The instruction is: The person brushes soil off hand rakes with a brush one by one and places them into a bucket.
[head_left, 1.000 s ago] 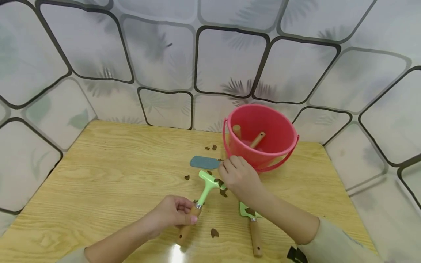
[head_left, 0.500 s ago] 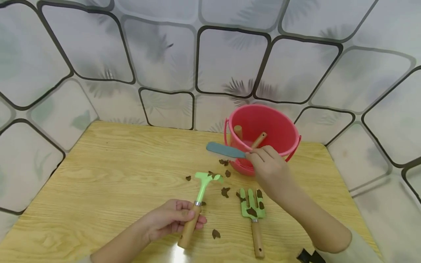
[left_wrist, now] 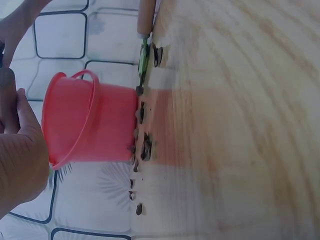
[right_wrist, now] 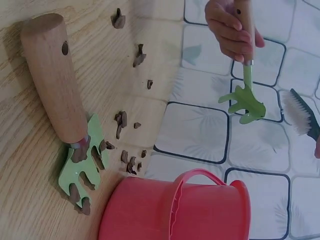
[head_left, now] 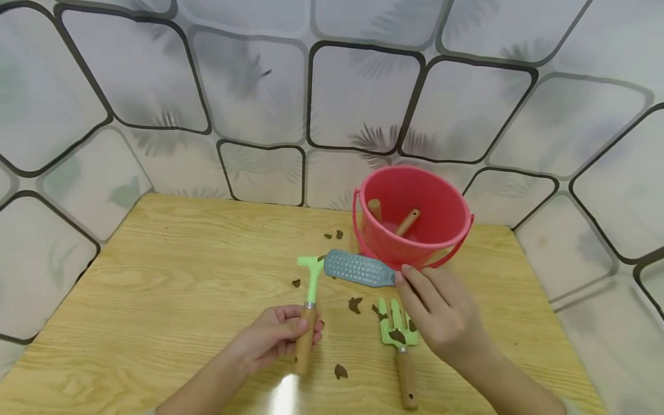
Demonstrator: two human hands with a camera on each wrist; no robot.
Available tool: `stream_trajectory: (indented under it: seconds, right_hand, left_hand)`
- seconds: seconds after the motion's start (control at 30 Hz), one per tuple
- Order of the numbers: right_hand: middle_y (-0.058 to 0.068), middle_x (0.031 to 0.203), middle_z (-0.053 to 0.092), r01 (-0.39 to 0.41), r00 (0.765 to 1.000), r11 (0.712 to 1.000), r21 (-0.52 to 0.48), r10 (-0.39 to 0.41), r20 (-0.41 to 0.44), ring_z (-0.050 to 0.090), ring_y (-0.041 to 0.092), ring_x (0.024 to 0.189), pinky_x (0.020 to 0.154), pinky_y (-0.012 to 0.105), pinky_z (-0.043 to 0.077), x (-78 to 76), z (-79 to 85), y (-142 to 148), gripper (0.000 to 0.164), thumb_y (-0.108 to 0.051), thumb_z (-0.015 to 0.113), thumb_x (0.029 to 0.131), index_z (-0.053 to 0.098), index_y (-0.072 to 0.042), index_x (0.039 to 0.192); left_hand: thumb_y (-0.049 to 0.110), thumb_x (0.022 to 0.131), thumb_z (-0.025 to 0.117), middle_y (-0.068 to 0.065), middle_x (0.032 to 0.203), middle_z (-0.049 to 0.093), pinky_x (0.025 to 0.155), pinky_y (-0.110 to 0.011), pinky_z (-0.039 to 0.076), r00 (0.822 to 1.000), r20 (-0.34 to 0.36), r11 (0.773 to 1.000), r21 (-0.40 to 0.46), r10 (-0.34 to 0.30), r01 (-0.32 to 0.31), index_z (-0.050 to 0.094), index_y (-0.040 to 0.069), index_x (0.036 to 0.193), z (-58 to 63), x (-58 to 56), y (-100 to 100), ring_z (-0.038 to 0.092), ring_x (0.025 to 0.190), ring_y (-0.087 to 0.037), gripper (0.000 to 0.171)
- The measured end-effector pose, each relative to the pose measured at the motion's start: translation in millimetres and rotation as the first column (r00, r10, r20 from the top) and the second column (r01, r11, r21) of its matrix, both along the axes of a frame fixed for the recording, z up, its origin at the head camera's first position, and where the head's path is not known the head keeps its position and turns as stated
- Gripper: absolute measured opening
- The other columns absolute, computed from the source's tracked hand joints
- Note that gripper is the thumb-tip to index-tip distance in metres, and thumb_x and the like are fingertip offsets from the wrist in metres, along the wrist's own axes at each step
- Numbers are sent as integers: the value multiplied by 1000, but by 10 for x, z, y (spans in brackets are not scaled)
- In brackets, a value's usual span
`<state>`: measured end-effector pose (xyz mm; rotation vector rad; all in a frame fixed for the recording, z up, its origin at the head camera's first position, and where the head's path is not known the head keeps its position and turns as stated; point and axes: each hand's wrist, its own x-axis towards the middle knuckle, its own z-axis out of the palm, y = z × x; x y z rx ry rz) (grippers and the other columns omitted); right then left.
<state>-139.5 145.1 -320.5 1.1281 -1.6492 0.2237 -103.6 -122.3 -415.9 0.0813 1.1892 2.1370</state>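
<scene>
Holding left hand [head_left: 275, 337]: thumb and fingers were wrapped around the wooden handle of a green rake [head_left: 310, 316], lifted above the table [head_left: 207, 259], its head pointing away from the person.
Right hand [head_left: 448, 323]: it pinched the near end of a grey-blue brush [head_left: 360, 270], also raised clear of the tabletop; the two hands stood well apart.
Brush and rake: the brush's far end lay just beside the rake head; pale bristles, seen in the right wrist view, faced the tines across a narrow gap.
Green fork [head_left: 402, 358]: it rested on the table below the right hand, tines toward the bucket and wooden handle toward the person; brown flakes [head_left: 355, 305] clung to its tines and base.
Pink bucket [head_left: 391, 245]: it stood upright beyond the right hand, its bail [head_left: 456, 252] hanging down the near side.
Wooden handles [head_left: 408, 222]: two rose inside the bucket, their lower ends hidden from where I stood.
Loose flakes: they lay scattered between rake and fork, left of the rake head, near the bucket's base, and closer to the person.
Backdrop [head_left: 259, 86]: pale sheeting with dark rounded outlines and leaf prints rose behind the wood-grained table.
</scene>
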Motion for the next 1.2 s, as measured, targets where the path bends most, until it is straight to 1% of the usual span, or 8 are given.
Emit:
stream_trajectory:
  seconds: [0.2,0.4,0.67,0.8,0.97,1.07,1.17,1.2]
  right_hand:
    - [19,82,69,35,999,996,83,-34,-12,60,29,68,56,36,54,73,-25,-101,23,0,52,95,70,7,82]
    - [15,78,68,68,998,981,181,-65,-21,57,25,65,55,30,52,126,-90,-246,27,2,48,96,68,5,78]
    - [14,82,67,125,984,959,253,-152,91,56,26,69,61,30,51,-70,-290,-248,26,2,45,96,66,5,82]
    - [12,80,67,168,955,941,294,-230,188,56,25,71,61,29,50,-203,-439,-207,30,1,42,98,67,3,82]
    - [13,76,66,214,911,954,208,-272,311,55,26,70,59,31,49,-329,-538,-157,16,3,54,92,66,4,81]
    - [13,77,66,220,901,960,176,-269,340,57,27,71,63,32,52,-325,-454,-123,3,6,64,84,66,4,82]
    - [14,77,68,191,912,973,127,-224,345,59,28,72,65,33,53,-277,-293,-84,9,8,70,76,67,5,84]
    - [14,78,68,175,918,979,102,-199,344,59,28,72,65,34,53,-256,-240,-69,6,8,68,78,67,5,84]
  left_hand:
    - [15,91,63,-2,96,67,83,-25,55,999,18,998,43,34,-35,58,5,103,-16,72,94,67,87,-11,17]
    - [13,89,64,-2,93,69,79,-26,56,1000,-5,1000,-16,25,-25,56,4,99,13,132,151,68,85,-12,16]
    - [14,87,69,-4,90,71,80,-28,56,1000,6,998,-64,25,-24,56,-3,104,26,288,176,69,84,-14,27]
    - [14,85,71,-7,90,72,81,-31,56,999,-39,996,-85,36,-39,56,-3,103,72,318,110,70,85,-16,29]
    - [13,83,72,-11,91,72,80,-34,57,992,-118,984,-170,34,-53,58,-4,102,121,288,-13,70,85,-19,29]
    - [11,79,76,-14,94,72,79,-32,57,986,-164,966,-247,35,-76,59,-5,100,98,283,-63,70,88,-20,31]
    - [10,75,79,-15,96,71,79,-28,56,966,-255,932,-341,34,-123,60,-6,99,80,270,-88,69,89,-19,34]
    - [11,74,80,-16,96,71,78,-28,57,959,-282,919,-369,34,-141,61,-7,99,74,259,-90,69,89,-20,36]
